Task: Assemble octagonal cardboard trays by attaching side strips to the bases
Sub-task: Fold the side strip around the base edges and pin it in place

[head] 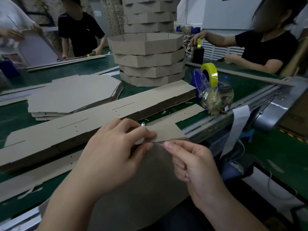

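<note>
Left hand pinches brown cardboard side strip onto top edge of flat brown cardboard base. Right hand, just right of that pinch, fingers curled, nips clear tape piece.

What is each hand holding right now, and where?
The left hand pinches the side strip at its near edge, over the base. The right hand pinches the end of what looks like clear tape at that edge.
</note>
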The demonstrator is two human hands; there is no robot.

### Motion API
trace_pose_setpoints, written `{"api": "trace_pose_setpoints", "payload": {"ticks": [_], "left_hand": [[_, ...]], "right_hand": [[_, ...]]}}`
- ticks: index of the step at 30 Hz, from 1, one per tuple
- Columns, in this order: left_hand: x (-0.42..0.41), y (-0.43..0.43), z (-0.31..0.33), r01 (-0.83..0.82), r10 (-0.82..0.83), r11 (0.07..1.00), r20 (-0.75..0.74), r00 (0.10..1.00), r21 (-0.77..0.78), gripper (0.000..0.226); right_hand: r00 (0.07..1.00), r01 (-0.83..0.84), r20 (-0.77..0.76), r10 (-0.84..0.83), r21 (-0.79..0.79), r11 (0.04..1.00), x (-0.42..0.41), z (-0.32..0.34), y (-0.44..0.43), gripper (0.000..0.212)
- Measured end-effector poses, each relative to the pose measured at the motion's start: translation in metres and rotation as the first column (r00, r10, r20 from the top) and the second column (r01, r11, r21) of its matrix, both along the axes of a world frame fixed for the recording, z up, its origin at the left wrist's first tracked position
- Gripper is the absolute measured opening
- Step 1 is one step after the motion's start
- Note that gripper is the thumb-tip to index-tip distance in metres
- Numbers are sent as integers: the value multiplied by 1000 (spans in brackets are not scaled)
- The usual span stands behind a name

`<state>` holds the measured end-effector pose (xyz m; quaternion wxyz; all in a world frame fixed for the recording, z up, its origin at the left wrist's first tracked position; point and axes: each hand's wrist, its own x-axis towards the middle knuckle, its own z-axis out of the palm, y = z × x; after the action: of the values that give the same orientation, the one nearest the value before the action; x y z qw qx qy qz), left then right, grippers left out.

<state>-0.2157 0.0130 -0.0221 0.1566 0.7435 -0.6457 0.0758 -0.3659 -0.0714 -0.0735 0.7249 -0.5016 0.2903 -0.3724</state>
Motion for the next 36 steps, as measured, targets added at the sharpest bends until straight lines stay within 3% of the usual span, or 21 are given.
{"api": "trace_pose_setpoints", "payload": {"ticks": [8,12,14,23,26,31,36], "left_hand": [[-2,0,1,31,-31,1000,0,1000,8,50],[-2,2,2,28,-28,1000,-21,999,-3,41],[-2,3,5,29,-28,999,-35,999,16,34],[1,10,13,-25,31,993,-54,998,117,57],[-8,5,16,-75,78,995,-38,996,66,53],[-22,-4,8,-157,150,975,-53,987,-160,34],[-11,2,2,-62,65,981,10,998,-186,29]], "right_hand": [[996,87,-32,-85,107,990,9,1,8,18],[995,79,-65,-70,146,986,9,1,8,26],[996,59,-74,-48,147,987,8,0,8,26],[976,-178,-106,190,113,977,-1,-2,3,18],[972,-194,-114,204,95,976,1,-5,3,13],[964,-222,-134,229,61,973,3,-4,3,10],[899,-282,-350,264,-1,959,0,-11,3,38]]}}
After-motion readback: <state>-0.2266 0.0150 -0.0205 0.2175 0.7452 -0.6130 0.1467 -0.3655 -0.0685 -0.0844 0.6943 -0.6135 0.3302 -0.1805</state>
